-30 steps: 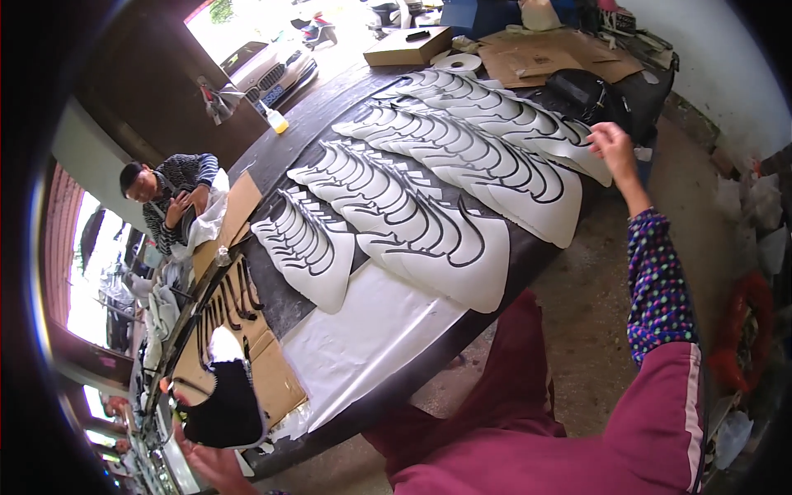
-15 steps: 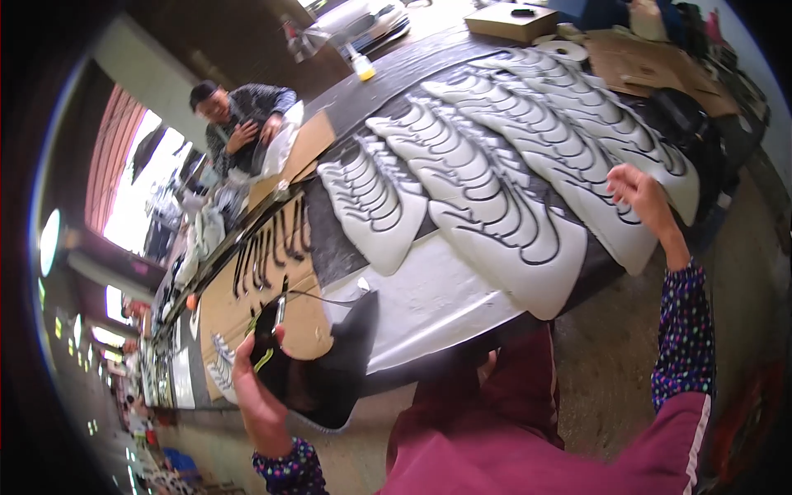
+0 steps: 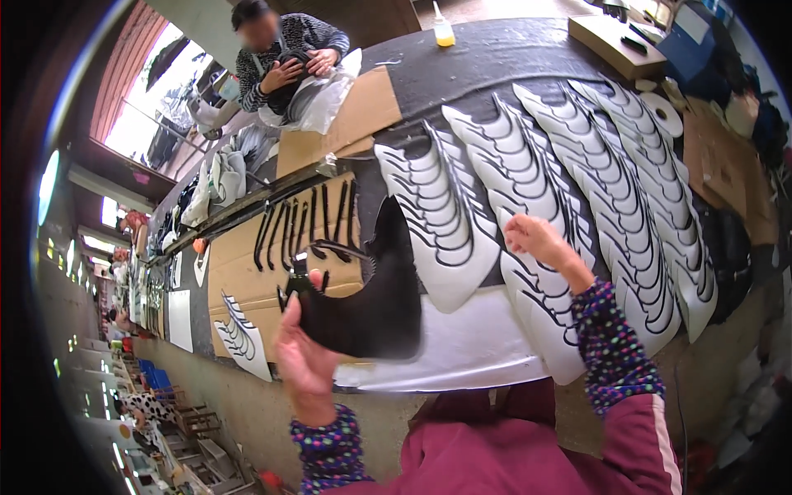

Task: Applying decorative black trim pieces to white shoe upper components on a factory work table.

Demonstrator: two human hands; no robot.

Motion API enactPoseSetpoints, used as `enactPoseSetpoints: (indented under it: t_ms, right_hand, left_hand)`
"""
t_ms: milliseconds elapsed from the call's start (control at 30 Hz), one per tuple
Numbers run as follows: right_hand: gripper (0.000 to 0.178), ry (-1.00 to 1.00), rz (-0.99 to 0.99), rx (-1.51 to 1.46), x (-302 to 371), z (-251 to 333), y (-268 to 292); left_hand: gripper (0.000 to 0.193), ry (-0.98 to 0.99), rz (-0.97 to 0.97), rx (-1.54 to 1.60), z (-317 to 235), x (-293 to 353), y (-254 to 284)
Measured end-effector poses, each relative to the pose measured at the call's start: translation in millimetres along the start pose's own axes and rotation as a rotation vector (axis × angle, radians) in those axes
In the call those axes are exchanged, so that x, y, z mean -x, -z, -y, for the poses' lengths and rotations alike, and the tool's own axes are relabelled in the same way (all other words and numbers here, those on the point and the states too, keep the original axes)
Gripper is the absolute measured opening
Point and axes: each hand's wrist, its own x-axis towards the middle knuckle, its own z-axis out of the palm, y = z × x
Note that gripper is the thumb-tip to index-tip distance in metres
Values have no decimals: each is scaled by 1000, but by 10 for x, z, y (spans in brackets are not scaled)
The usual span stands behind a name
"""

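My left hand [image 3: 305, 355] grips a black curved panel [image 3: 371, 318], like a cut shoe-upper piece, raised over the near edge of the table. A small tool with a pale tip and greenish body [image 3: 300, 268] shows by the same fingers; its kind is unclear. My right hand [image 3: 536, 239] hovers over or touches a row of overlapping white pieces with black edges [image 3: 536, 309], its fingers curled together. Whatever they may hold is hidden. Close to my left hand, thin black strips [image 3: 301, 227] lie side by side on brown cardboard [image 3: 235, 272].
More rows of white pieces [image 3: 433, 223] overlap across the dark table [image 3: 487, 70]. A person [image 3: 285, 62] works across it. A bottle of yellow liquid [image 3: 444, 31], a cardboard box [image 3: 615, 45] and a tape roll [image 3: 662, 114] stand farther back. White sheeting [image 3: 470, 346] covers the near edge.
The view has swung left. My left hand has lifted and turned the black panel so more of it shows. My right hand has come inward, lower over the white pieces.
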Motion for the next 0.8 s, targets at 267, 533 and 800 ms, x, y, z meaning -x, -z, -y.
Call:
enactPoseSetpoints:
  t_ms: [267,533,800]
  right_hand:
    - [69,-518,162,-1076,451,492,-1019]
    - [65,-601,159,-879,797,545,-1363]
    - [55,-376,487,-1147,725,1172,-1144]
  left_hand:
    - [41,129,-216,-90,610,-17,353]
    - [37,393,-451,-40,903,439,949]
    - [49,214,-413,-14,-31,630,222]
